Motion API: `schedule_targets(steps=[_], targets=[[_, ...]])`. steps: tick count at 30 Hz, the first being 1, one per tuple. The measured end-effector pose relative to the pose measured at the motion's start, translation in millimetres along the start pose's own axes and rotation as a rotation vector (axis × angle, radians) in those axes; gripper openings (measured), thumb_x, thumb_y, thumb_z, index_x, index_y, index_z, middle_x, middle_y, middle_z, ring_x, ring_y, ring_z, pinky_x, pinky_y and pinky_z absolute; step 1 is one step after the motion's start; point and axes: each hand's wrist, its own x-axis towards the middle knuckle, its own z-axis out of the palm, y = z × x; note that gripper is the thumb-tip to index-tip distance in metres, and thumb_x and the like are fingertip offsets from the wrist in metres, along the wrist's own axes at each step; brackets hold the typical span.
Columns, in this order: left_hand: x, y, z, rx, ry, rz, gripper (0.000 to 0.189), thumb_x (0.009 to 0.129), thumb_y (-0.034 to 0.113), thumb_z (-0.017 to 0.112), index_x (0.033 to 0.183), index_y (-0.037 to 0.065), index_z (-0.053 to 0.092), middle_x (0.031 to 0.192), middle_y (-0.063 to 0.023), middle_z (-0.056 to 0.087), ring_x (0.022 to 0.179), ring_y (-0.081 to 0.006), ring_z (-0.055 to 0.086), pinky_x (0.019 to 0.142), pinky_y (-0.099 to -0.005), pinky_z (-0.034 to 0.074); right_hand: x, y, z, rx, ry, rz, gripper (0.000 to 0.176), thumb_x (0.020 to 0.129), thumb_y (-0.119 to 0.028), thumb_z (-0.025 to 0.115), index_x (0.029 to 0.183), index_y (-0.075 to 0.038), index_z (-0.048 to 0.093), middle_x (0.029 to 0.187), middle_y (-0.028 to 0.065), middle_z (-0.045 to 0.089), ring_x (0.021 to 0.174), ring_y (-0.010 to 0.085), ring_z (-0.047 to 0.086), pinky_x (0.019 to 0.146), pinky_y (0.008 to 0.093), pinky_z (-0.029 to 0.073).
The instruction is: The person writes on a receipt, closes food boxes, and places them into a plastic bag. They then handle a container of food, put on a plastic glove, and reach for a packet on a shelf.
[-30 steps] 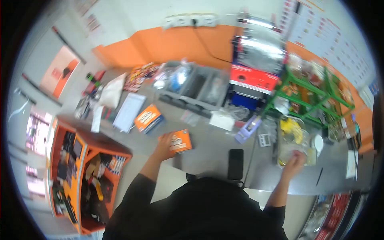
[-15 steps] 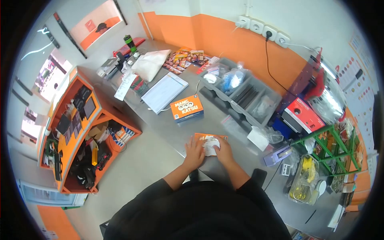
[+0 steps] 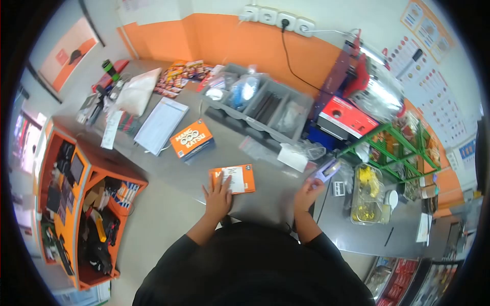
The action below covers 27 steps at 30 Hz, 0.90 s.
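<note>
My left hand (image 3: 219,196) lies with spread fingers on the left part of an orange box (image 3: 247,179) with a white paper (image 3: 235,179) on its top. My right hand (image 3: 308,194) is at the near end of a purple tape dispenser (image 3: 326,170), right of the box; its fingers are partly blurred, and I cannot make out how firmly they hold it. Another orange box (image 3: 192,140), printed "MANG KATSU", stands behind and left of the first one.
A grey divided bin (image 3: 265,104) with bagged items stands at the back. A clipboard with paper (image 3: 162,125) lies at the left. On the right are a clear container (image 3: 366,196) with yellow contents and a green rack (image 3: 398,153). An orange shelf (image 3: 92,168) stands far left.
My right hand has left the box with the paper and moved right to the tape dispenser. My left hand stays on the box. The view has turned to the right.
</note>
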Motion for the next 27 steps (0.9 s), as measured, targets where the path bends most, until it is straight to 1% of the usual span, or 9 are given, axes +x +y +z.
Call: schedule_targets(steps=[1, 3, 4, 6, 10, 15, 19, 25, 27], targets=[[-1, 0, 0, 0.013, 0.025, -0.012, 0.054, 0.093, 0.024, 0.052, 0.146, 0.024, 0.041, 0.158, -0.0051, 0.024, 0.147, -0.0383, 0.011, 0.107, -0.0738, 0.014, 17, 12, -14, -0.006, 0.017, -0.002, 0.028, 0.097, -0.024, 0.056, 0.111, -0.003, 0.046, 0.093, 0.0054, 0.052, 0.07, 0.0133, 0.052, 0.061, 0.0284, 0.046], [1, 2, 0, 0.017, 0.032, -0.002, 0.053, 0.092, 0.023, 0.052, 0.145, 0.022, 0.043, 0.158, -0.0063, 0.026, 0.147, -0.0387, 0.012, 0.107, -0.073, 0.014, 46, 35, -37, -0.043, 0.06, 0.363, 0.024, 0.097, -0.025, 0.057, 0.109, -0.007, 0.047, 0.095, 0.006, 0.053, 0.073, 0.0138, 0.051, 0.061, 0.0301, 0.049], [0, 2, 1, 0.0, 0.042, -0.006, 0.053, 0.093, 0.023, 0.052, 0.145, 0.021, 0.043, 0.157, -0.0066, 0.026, 0.147, -0.0389, 0.012, 0.107, -0.0729, 0.015, 50, 38, -42, -0.045, 0.067, 0.365, 0.024, 0.097, -0.025, 0.057, 0.109, -0.007, 0.047, 0.095, 0.006, 0.053, 0.073, 0.0138, 0.051, 0.061, 0.0301, 0.049], [-1, 3, 1, -0.015, 0.052, -0.008, 0.052, 0.093, 0.024, 0.051, 0.144, 0.02, 0.044, 0.157, -0.007, 0.027, 0.147, -0.0391, 0.012, 0.107, -0.0727, 0.015, 61, 38, -45, 0.191, -0.036, 0.65, 0.022, 0.096, -0.026, 0.059, 0.11, -0.011, 0.049, 0.097, 0.0048, 0.053, 0.08, 0.0151, 0.052, 0.061, 0.0343, 0.053], [0, 3, 2, 0.002, 0.081, 0.004, 0.051, 0.092, 0.024, 0.051, 0.143, 0.019, 0.045, 0.157, -0.0074, 0.028, 0.147, -0.0399, 0.013, 0.107, -0.0724, 0.016, 63, 46, -36, 0.27, -0.041, 0.662, 0.019, 0.096, -0.026, 0.059, 0.105, -0.011, 0.051, 0.089, 0.0015, 0.052, 0.073, 0.013, 0.053, 0.059, 0.0318, 0.054], [0, 5, 3, 0.002, 0.077, -0.007, 0.052, 0.092, 0.024, 0.051, 0.143, 0.02, 0.045, 0.157, -0.007, 0.028, 0.146, -0.04, 0.013, 0.106, -0.0725, 0.017, 27, 51, -24, 0.332, 0.048, 0.467, 0.015, 0.096, -0.02, 0.058, 0.099, -0.006, 0.054, 0.09, 0.0051, 0.058, 0.074, 0.0134, 0.057, 0.062, 0.0287, 0.054], [-1, 6, 1, 0.022, 0.081, -0.018, 0.052, 0.091, 0.024, 0.051, 0.143, 0.022, 0.045, 0.157, -0.0054, 0.028, 0.146, -0.0396, 0.013, 0.106, -0.0723, 0.018, 27, 73, -15, 0.357, 0.079, 0.575, 0.016, 0.096, -0.018, 0.059, 0.096, -0.003, 0.055, 0.082, 0.0047, 0.059, 0.07, 0.0133, 0.058, 0.058, 0.0261, 0.05], [-2, 2, 6, 0.042, 0.086, -0.022, 0.053, 0.091, 0.026, 0.052, 0.144, 0.024, 0.044, 0.158, -0.0043, 0.026, 0.146, -0.0391, 0.014, 0.106, -0.0723, 0.019, 45, 90, -26, 0.139, -0.131, 0.717, 0.014, 0.095, -0.015, 0.06, 0.099, -0.002, 0.057, 0.078, 0.0043, 0.06, 0.067, 0.0125, 0.058, 0.055, 0.0246, 0.048], [-2, 0, 6, 0.035, 0.103, -0.064, 0.054, 0.091, 0.027, 0.052, 0.144, 0.024, 0.043, 0.158, -0.0041, 0.026, 0.146, -0.0389, 0.014, 0.106, -0.0723, 0.02, 43, 88, -22, 0.223, -0.442, 0.615, 0.011, 0.095, -0.013, 0.06, 0.1, -0.003, 0.058, 0.077, 0.0029, 0.058, 0.067, 0.012, 0.057, 0.056, 0.0251, 0.048]])
